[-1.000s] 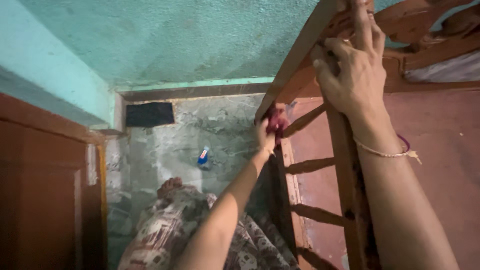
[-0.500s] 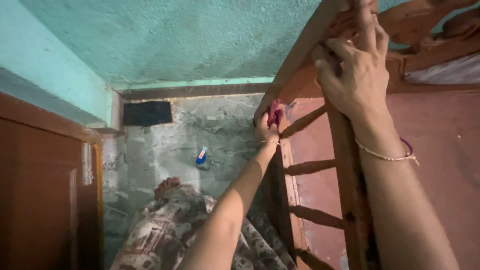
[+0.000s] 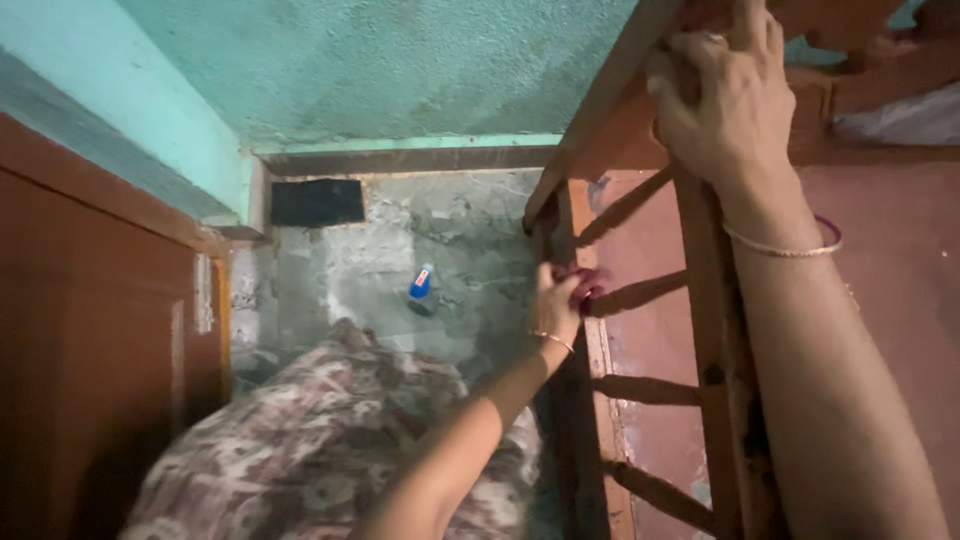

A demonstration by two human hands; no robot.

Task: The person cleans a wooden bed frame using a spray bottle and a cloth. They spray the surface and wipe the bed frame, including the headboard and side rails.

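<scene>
Wooden frame (image 3: 715, 330), tilted up beside the green wall, is what we are handling: our right hand (image 3: 725, 95) has its fingers clamped round the top rail, while our left hand (image 3: 560, 295) presses a dark red cloth (image 3: 590, 285), fingers closed on it, against a rung lower down. If our upper grip slackens, we judge the frame could tip toward the marble floor (image 3: 400, 250).

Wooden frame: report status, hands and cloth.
Left hand presses a dark red cloth on the wooden frame. Right hand grips the frame's top. Small blue bottle on floor, apart.
</scene>
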